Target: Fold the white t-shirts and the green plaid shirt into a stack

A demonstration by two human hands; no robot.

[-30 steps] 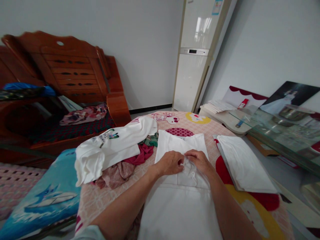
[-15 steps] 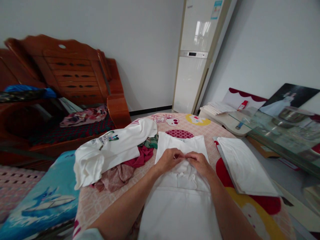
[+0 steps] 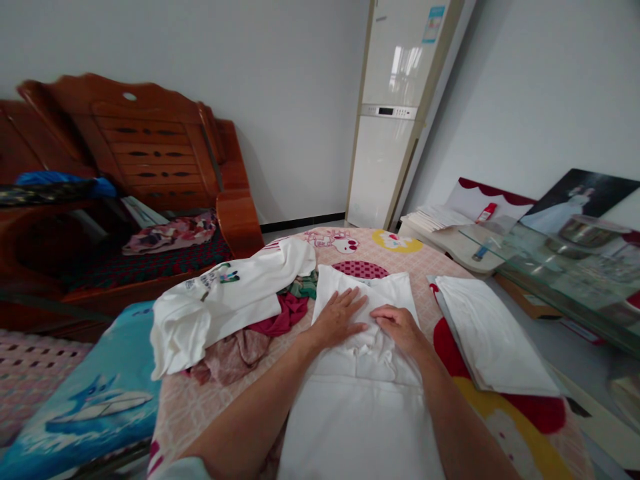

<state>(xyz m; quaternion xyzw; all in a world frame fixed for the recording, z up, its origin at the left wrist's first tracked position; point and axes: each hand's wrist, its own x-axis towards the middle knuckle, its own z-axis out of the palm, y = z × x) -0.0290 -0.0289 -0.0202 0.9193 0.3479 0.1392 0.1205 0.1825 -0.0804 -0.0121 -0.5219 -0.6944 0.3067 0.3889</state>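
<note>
A white garment (image 3: 360,427) lies spread on the patterned tablecloth (image 3: 195,427), reaching down to the bottom edge of the view. Bunched, gathered fabric shows on it between the hands. My left hand (image 3: 340,319) rests flat on its upper part, fingers apart. Just to the right, my right hand (image 3: 397,325) is over the same garment with its fingers curled together; whether cloth is pinched in them is too small to tell. Left of the garment, a white printed shirt (image 3: 225,293) lies over a crimson cloth (image 3: 285,315) and a dusty pink one (image 3: 237,357).
A folded white item (image 3: 493,333) lies at the table's right. Beyond stand a glass shelf (image 3: 565,277) with metal bowls, a small white cabinet (image 3: 450,243) and a tall white appliance (image 3: 385,153). A wooden sofa (image 3: 150,153) and a blue cushion (image 3: 95,393) are at left.
The hands have moved apart. My left hand has opened and flattened onto the garment, while my right hand stays curled near its earlier place. The view has shifted slightly.
</note>
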